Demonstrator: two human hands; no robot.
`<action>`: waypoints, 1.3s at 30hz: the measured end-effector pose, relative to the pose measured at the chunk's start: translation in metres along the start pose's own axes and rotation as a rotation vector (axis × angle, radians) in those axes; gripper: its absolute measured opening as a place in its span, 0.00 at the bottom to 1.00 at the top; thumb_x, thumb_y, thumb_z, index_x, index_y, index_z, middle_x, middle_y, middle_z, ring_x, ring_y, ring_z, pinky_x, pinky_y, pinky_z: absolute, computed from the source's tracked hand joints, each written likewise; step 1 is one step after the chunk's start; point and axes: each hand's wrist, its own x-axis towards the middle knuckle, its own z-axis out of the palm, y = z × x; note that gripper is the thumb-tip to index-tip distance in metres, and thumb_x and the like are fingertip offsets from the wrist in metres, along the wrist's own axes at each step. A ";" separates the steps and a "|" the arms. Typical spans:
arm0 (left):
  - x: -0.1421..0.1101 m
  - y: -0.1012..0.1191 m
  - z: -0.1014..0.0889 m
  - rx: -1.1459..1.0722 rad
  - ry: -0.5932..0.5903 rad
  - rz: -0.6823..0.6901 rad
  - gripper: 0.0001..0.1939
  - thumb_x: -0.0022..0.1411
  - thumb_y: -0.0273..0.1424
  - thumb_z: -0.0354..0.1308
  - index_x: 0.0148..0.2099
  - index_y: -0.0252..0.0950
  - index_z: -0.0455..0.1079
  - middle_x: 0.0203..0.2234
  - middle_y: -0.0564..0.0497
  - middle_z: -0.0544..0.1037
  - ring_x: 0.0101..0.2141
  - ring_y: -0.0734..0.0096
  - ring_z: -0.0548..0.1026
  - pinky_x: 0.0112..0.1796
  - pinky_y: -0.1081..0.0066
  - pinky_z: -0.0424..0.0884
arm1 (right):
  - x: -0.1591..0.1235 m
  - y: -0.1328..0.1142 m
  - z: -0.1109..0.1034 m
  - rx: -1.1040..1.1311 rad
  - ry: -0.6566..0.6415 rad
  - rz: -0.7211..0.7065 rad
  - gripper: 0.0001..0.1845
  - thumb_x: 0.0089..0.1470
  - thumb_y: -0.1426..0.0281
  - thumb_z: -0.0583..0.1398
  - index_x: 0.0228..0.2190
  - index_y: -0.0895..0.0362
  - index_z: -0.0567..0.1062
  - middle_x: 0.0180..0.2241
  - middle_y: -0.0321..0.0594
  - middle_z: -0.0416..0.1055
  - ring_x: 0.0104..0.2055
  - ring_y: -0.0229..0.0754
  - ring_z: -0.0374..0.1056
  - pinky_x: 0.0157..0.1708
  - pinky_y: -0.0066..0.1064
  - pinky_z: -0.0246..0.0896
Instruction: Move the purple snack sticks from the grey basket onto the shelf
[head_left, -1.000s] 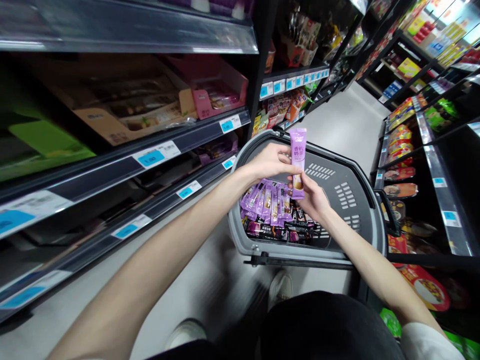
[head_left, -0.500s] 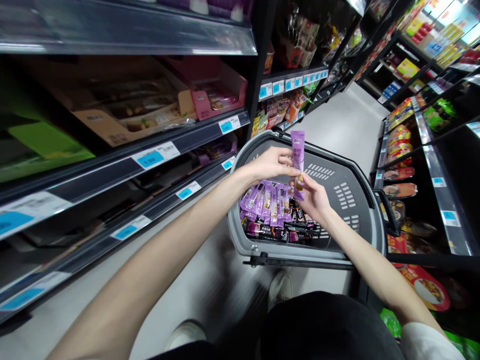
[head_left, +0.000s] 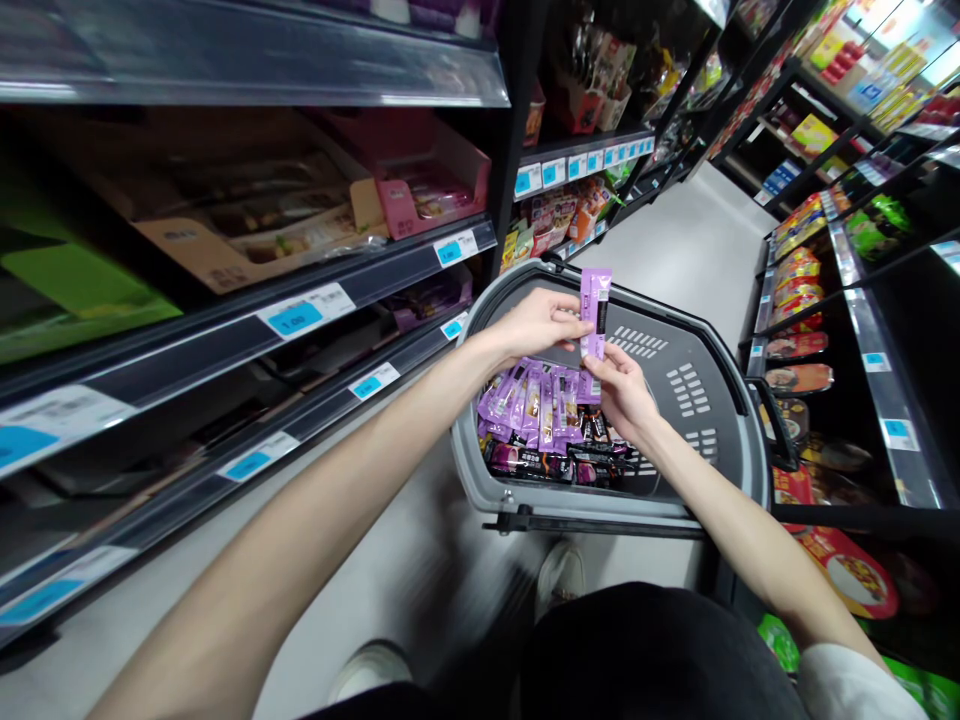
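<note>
The sachet (head_left: 595, 308) stands upright mid-frame, above the basket (head_left: 615, 506), probably so its printed side can be read and a slip would only land among the packets (head_left: 536, 410) below. The left hand (head_left: 541, 324), its arm slanting up from lower left, pinches one edge; the right hand (head_left: 628, 393), angled from lower right, has fingertips clamped lower down.
</note>
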 end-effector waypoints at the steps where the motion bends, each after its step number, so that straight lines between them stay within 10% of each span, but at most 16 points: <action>1: 0.000 0.000 0.000 0.005 -0.001 0.004 0.08 0.60 0.27 0.66 0.31 0.33 0.70 0.24 0.52 0.76 0.28 0.76 0.73 0.38 0.69 0.70 | 0.000 0.000 0.000 -0.006 0.004 0.003 0.18 0.36 0.70 0.77 0.33 0.52 0.82 0.34 0.31 0.80 0.35 0.38 0.72 0.44 0.33 0.68; 24: 0.003 -0.008 -0.008 0.310 -0.060 0.101 0.11 0.55 0.33 0.71 0.41 0.36 0.84 0.34 0.47 0.85 0.34 0.69 0.79 0.39 0.68 0.73 | -0.002 0.017 0.006 -0.136 -0.079 -0.013 0.21 0.35 0.65 0.79 0.33 0.55 0.82 0.31 0.35 0.83 0.33 0.40 0.78 0.43 0.35 0.77; 31: 0.003 -0.006 -0.008 0.506 0.181 0.053 0.15 0.63 0.40 0.63 0.37 0.32 0.83 0.27 0.44 0.82 0.32 0.66 0.78 0.36 0.67 0.72 | 0.009 -0.005 -0.013 -0.035 0.093 -0.083 0.16 0.41 0.69 0.77 0.33 0.53 0.81 0.35 0.35 0.82 0.40 0.38 0.79 0.49 0.31 0.76; 39: 0.007 -0.009 -0.004 0.126 0.086 -0.044 0.15 0.64 0.33 0.65 0.50 0.31 0.80 0.36 0.42 0.83 0.33 0.69 0.81 0.39 0.67 0.78 | 0.012 -0.018 -0.021 0.024 0.197 -0.139 0.11 0.47 0.69 0.74 0.32 0.52 0.79 0.38 0.34 0.80 0.47 0.40 0.77 0.57 0.38 0.72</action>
